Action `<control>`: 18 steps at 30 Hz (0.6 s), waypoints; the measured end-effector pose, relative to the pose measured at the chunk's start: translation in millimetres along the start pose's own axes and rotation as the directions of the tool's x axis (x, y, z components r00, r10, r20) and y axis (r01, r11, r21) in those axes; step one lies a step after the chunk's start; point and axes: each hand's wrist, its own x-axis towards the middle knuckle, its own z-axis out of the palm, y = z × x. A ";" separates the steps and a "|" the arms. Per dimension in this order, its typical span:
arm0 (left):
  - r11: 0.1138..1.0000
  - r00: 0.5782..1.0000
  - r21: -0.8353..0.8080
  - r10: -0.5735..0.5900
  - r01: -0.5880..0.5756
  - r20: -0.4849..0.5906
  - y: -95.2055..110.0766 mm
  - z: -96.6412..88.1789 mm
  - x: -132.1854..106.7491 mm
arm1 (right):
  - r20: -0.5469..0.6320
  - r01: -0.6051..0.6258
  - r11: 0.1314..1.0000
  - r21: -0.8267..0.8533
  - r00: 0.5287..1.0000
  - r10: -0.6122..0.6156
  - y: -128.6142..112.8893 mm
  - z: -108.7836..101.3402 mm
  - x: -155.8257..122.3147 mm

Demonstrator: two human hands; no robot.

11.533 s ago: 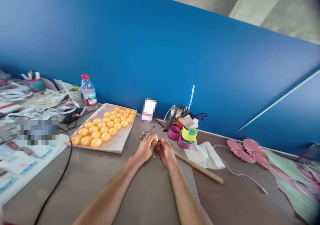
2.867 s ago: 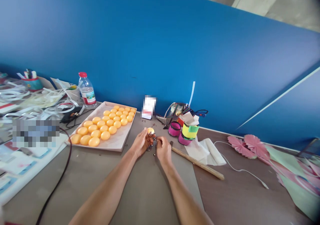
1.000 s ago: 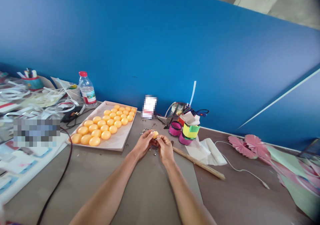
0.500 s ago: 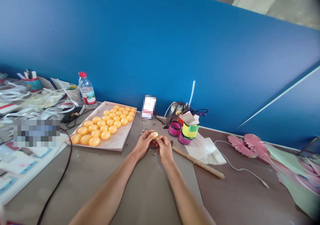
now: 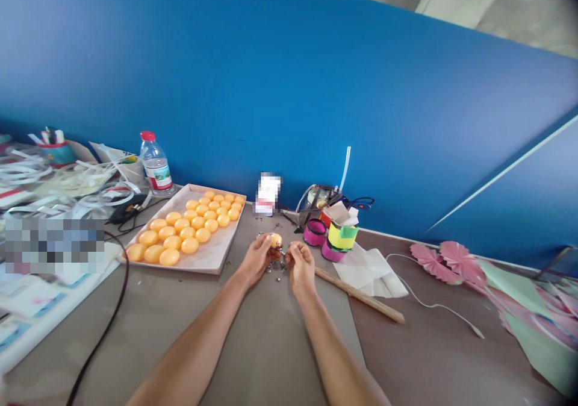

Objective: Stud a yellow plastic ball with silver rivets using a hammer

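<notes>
My left hand (image 5: 257,259) is closed around an orange ping-pong ball (image 5: 276,240), holding it between thumb and fingers above the table. Just to its right, my right hand (image 5: 301,264) has its thumb and fingertips pinched together. Whatever is in that pinch, if anything, is too small to make out. Small shiny metal pieces (image 5: 278,279) lie scattered on the table beneath and between both hands. A shallow cardboard tray (image 5: 212,262) to the left holds rows of similar orange balls (image 5: 189,245).
A wooden-handled hammer (image 5: 361,294) lies beside my right hand. Behind it stand magenta and yellow tape-covered rings (image 5: 342,237) and a cluttered pouch (image 5: 318,200). A water bottle (image 5: 156,164) stands behind the tray. White strips and papers cover the left side; a blue partition (image 5: 289,93) rises behind.
My right hand has come away from the ball and moved slightly right, opening a gap between the hands. The ball stays in my left hand, which has shifted a little left.
</notes>
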 end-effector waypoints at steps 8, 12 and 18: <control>0.991 0.998 -0.120 -0.063 0.060 -0.015 3.7 -2.9 4.8 | -0.069 0.183 0.954 -0.236 0.976 -0.205 -7.0 -12.0 1.9; 0.982 0.999 -0.183 -0.049 0.050 0.008 6.1 -2.0 3.1 | -0.028 0.238 0.865 -0.441 0.960 -0.279 -5.0 -14.2 -2.3; 0.948 0.998 -0.319 -0.003 0.020 0.055 16.1 -1.3 -0.5 | 0.006 0.315 0.741 -0.593 0.922 -0.387 -3.3 -12.7 -5.8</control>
